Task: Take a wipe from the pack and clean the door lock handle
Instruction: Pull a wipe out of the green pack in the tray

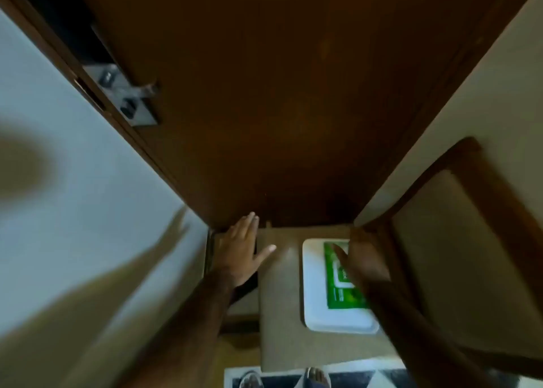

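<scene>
A green wipe pack (338,281) lies on a white tray (314,293) on a beige chair seat (282,329). My right hand (364,262) hovers over the pack's right part, blurred, so its grip cannot be read. My left hand (242,249) is open with fingers spread, held low at the door's bottom edge, left of the tray. The metal door lock handle (129,98) sits on the left edge of the brown door (279,108), far above both hands.
A white wall (73,211) stands on the left, with shadows of my arms on it. The chair's wooden-framed backrest (464,240) rises at the right. My sandalled feet (282,379) stand on a dark patterned mat below the seat.
</scene>
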Demonstrator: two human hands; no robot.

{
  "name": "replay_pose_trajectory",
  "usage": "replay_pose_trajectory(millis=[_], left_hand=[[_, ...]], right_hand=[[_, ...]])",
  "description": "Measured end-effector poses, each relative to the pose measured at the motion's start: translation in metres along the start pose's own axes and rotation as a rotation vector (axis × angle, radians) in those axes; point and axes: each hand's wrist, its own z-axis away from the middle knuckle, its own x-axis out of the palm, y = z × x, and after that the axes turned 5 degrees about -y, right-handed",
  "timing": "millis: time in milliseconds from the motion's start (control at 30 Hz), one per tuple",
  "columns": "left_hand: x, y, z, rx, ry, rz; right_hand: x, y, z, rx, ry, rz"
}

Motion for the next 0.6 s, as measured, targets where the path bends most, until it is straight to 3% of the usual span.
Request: replay_pose_trajectory(millis=[200,433,600], left_hand=[[0.144,-0.001,-0.040,-0.028,-0.185,0.024],[0.270,-0.012,-0.078,-0.001,-0.201,-0.039],[0.310,-0.011,-0.080,-0.028,-0.089,-0.138]], right_hand=[[0.119,0.066,-0.036,0.092,-0.091,0.058],[0.184,0.089,-0.080,0.085,0.046,0.176],[0.192,0.078,-0.082,0.084,0.129,0.309]])
